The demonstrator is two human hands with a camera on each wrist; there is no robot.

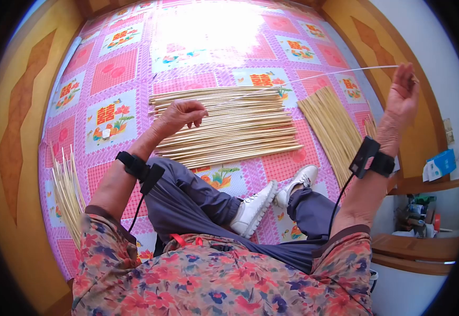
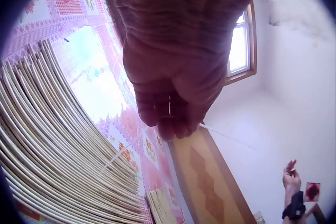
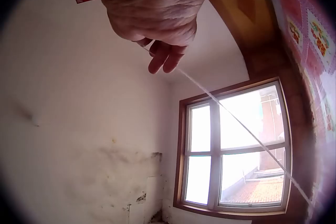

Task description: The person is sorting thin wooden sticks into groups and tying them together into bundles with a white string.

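Observation:
A mat of pale straight stalks (image 1: 224, 131) lies in front of the person's crossed legs. Over its upper left part hovers my left hand (image 1: 184, 113), its fingers loosely curled and nothing visible held in them. My right hand (image 1: 403, 95) is raised far out to the right, pinching a thin white string (image 1: 340, 73). The string stretches from those fingers down to the mat. In the right wrist view, the string (image 3: 236, 119) slants past a window. The left wrist view shows the string (image 2: 226, 136) passing behind the left fingers, which hide part of it.
More stalks (image 1: 332, 126) lie in a bundle to the right, and a loose bunch (image 1: 67, 184) sits at the left. Everything rests on a patterned pink sheet (image 1: 114, 71) between wooden boards. A blue packet (image 1: 440, 164) stands on a ledge at the right.

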